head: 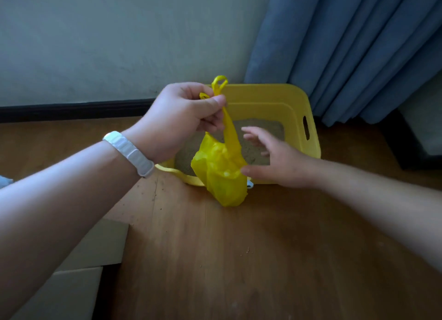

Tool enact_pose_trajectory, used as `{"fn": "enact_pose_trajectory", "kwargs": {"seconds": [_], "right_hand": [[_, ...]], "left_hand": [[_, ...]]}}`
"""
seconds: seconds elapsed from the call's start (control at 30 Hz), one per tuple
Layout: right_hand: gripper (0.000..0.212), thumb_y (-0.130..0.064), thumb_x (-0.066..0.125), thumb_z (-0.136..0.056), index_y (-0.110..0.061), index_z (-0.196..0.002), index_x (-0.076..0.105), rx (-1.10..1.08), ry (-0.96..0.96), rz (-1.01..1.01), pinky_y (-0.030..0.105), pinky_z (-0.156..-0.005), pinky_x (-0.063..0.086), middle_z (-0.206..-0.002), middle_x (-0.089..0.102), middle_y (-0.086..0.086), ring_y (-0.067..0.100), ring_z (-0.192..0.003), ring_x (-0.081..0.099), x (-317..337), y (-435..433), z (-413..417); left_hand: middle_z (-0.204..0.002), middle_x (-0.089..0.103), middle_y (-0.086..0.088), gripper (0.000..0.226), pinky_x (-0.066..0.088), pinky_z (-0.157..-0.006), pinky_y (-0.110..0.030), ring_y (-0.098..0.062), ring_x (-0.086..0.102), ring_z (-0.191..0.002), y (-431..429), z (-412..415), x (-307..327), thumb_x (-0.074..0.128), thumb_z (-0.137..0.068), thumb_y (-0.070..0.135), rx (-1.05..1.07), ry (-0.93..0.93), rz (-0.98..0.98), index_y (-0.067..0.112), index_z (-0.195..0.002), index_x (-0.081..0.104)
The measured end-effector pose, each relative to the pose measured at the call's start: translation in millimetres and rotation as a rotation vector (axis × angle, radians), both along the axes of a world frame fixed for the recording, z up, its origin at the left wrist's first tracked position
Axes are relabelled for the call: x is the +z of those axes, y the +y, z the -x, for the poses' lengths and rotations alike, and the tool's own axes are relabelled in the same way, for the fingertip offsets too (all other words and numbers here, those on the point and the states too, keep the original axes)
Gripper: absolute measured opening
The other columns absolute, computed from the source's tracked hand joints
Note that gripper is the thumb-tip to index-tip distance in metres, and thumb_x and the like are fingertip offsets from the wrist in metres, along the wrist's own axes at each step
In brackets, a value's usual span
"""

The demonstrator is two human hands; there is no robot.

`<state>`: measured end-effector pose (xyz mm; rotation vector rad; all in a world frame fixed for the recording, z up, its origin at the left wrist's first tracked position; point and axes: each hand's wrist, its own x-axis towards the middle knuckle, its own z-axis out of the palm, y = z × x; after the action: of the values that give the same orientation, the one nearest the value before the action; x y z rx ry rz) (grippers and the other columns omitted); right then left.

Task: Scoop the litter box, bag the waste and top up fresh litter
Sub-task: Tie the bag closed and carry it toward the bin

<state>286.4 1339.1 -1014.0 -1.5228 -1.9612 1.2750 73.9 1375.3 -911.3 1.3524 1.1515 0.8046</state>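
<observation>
Left hand (184,114) pinches the twisted handles of a small yellow plastic bag (221,173) above the yellow plastic litter box (294,109), while the right hand (275,161), fingers spread and holding nothing, sits just beside it.

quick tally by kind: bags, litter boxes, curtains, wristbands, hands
bags: 1, the yellow bag
litter boxes: 1, the yellow litter box
curtains: 1, the blue curtain
wristbands: 1, the white wristband
hands: 2, the left hand and the right hand
total: 6
</observation>
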Motion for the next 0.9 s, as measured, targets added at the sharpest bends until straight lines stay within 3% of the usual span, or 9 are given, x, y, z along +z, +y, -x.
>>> {"fn": "enact_pose_trajectory", "kwargs": {"seconds": [0.07, 0.17, 0.23, 0.33, 0.47, 0.6, 0.8, 0.9], "right_hand": [[0.095, -0.07, 0.069, -0.066, -0.053, -0.143, 0.016, 0.029, -0.027, 0.005, 0.042, -0.114, 0.033, -0.155, 0.025, -0.018, 0.004, -0.142, 0.026, -10.3, -6.8, 1.2], [0.093, -0.063, 0.071, -0.072, -0.046, -0.146, 0.017, 0.032, 0.017, -0.045, 0.035, -0.109, 0.038, -0.152, 0.031, -0.016, 0.004, -0.136, 0.035, -11.7, -7.0, 5.5], [0.09, -0.054, 0.072, -0.077, -0.037, -0.148, 0.02, -0.023, 0.014, -0.1, 0.029, -0.103, 0.04, -0.149, 0.035, -0.014, 0.005, -0.132, 0.04, -11.1, -4.6, 9.4], [0.08, -0.046, 0.07, -0.083, -0.031, -0.148, 0.025, -0.155, 0.01, -0.146, 0.035, -0.103, 0.039, -0.147, 0.04, -0.009, 0.011, -0.131, 0.042, -1.5, 5.1, 7.2], [0.067, -0.036, 0.067, -0.086, -0.037, -0.142, 0.031, -0.3, 0.076, -0.166, 0.035, -0.099, 0.043, -0.137, 0.047, -0.013, 0.011, -0.123, 0.048, 32.9, 8.5, -10.4], [0.066, -0.039, 0.067, -0.085, -0.039, -0.14, 0.032, -0.416, 0.032, -0.153, 0.031, -0.092, 0.045, -0.133, 0.052, -0.011, 0.01, -0.113, 0.052, 95.6, -13.8, -33.1], [0.065, -0.051, 0.063, -0.076, -0.029, -0.135, 0.044, -0.58, 0.049, -0.109, 0.038, -0.097, 0.047, -0.131, 0.055, -0.007, 0.011, -0.117, 0.054, 229.3, -54.9, -73.7], [0.059, -0.039, 0.069, -0.076, -0.024, -0.131, 0.05, -0.668, 0.086, -0.142, 0.035, -0.098, 0.046, -0.124, 0.06, -0.004, 0.011, -0.113, 0.056, 312.4, -77.8, -95.4]], "left_hand": [[-0.07, 0.061, -0.01, 0.014, 0.052, -0.055, -0.022, -0.018, 0.062, -0.057, 3.4, -6.3, 16.2, 0.057, -0.095, 0.008, -0.023, -0.078, -0.001, 0.004, -0.082, 0.061], [-0.069, 0.061, -0.01, 0.014, 0.052, -0.054, -0.021, -0.019, 0.064, -0.057, 8.3, -19.3, 32.0, 0.056, -0.096, 0.008, -0.055, -0.123, -0.038, 0.004, -0.083, 0.059], [-0.068, 0.062, -0.009, 0.015, 0.054, -0.057, -0.022, -0.018, 0.067, -0.059, 9.1, -27.2, 37.4, 0.056, -0.097, 0.008, -0.092, -0.09, -0.089, 0.005, -0.082, 0.058], [-0.069, 0.065, -0.008, 0.017, 0.057, -0.062, -0.022, -0.017, 0.071, -0.064, 11.1, -39.4, 48.8, 0.055, -0.098, 0.008, -0.119, 0.024, -0.181, 0.006, -0.081, 0.058], [-0.079, 0.069, -0.016, 0.012, 0.057, -0.063, -0.02, -0.017, 0.074, -0.072, 17.9, -59.6, 85.8, 0.054, -0.098, 0.008, -0.1, 0.1, -0.198, 0.002, -0.089, 0.058], [-0.079, 0.069, -0.016, 0.013, 0.055, -0.062, -0.017, -0.016, 0.074, -0.072, 13.2, -90.5, 150.6, 0.056, -0.097, 0.007, -0.092, 0.094, -0.061, -0.004, -0.094, 0.061], [-0.079, 0.071, -0.017, 0.014, 0.057, -0.064, -0.019, -0.016, 0.073, -0.07, -7.3, -141.9, 291.8, 0.057, -0.096, 0.008, -0.137, 0.012, 0.128, -0.005, -0.094, 0.06], [-0.077, 0.071, -0.016, 0.014, 0.057, -0.063, -0.019, -0.015, 0.072, -0.067, -20.7, -167.3, 371.4, 0.056, -0.097, 0.007, -0.171, -0.017, 0.18, -0.006, -0.095, 0.059]]}}
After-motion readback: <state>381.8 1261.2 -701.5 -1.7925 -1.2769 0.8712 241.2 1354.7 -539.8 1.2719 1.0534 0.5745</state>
